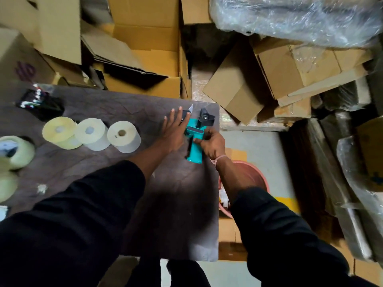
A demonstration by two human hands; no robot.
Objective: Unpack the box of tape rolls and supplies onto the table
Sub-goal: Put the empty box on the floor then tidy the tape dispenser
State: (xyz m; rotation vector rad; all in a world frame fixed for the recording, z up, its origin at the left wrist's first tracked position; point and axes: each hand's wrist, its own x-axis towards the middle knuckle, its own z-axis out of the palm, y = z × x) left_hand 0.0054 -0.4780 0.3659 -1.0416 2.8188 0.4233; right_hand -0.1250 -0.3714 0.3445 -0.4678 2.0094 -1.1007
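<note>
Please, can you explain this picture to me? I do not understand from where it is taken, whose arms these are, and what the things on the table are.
There is no machine here. The camera sits on a person's head and looks down, so the two arms in black sleeves are that person's own. The left hand lies flat, fingers straight, over a small knife whose blade tip shows. The right hand grips a teal tape dispenser near the right edge of the dark table. To the left stand three pale rolls in a row, with clear tape rolls further left and a dark packet behind them. Cardboard boxes surround the table.
</note>
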